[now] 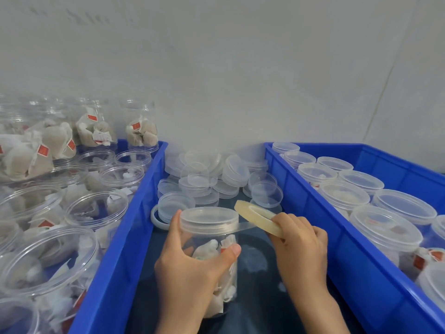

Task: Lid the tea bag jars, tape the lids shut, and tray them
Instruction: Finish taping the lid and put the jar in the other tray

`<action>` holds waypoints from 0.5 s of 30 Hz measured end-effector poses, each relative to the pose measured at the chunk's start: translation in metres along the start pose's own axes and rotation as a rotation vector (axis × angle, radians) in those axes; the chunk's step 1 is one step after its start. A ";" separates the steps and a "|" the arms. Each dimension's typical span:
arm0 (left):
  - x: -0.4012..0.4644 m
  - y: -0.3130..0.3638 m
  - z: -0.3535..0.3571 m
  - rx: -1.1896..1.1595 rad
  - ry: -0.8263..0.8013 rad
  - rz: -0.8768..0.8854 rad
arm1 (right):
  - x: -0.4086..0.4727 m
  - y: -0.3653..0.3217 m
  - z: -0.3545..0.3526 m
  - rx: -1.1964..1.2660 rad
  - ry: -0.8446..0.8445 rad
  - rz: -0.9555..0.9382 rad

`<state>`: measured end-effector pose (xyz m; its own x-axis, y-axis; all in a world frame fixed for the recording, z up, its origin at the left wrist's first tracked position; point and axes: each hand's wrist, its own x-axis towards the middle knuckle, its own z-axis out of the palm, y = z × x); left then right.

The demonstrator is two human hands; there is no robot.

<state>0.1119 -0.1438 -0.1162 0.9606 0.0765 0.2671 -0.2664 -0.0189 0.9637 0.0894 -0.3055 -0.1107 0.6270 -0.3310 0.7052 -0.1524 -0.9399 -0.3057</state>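
A pale grey wall [216, 68] fills the upper half of the view, matte and slightly mottled, with a patch of faint dark smudges [89, 18] near its top left. A thin seam [382, 92] runs down the wall on the right, leaning a little to the left as it descends. Below, in the middle, lies a dark blue-black work surface [255, 309], glossy, with pale cloudy blotches [255, 259] on it.
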 end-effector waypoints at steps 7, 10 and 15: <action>-0.003 0.013 -0.001 -0.221 -0.315 0.021 | 0.001 -0.004 0.002 0.036 -0.246 0.068; 0.000 0.011 -0.003 -0.297 -0.473 -0.011 | 0.001 -0.012 0.001 0.084 -0.264 0.069; 0.003 0.012 -0.006 -0.423 -0.714 -0.009 | 0.000 -0.013 0.001 0.207 -0.436 0.142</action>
<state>0.1114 -0.1380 -0.1038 0.7438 -0.5789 0.3341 -0.1288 0.3664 0.9215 0.0925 -0.2931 -0.1077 0.8784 -0.3473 0.3283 -0.1324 -0.8369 -0.5311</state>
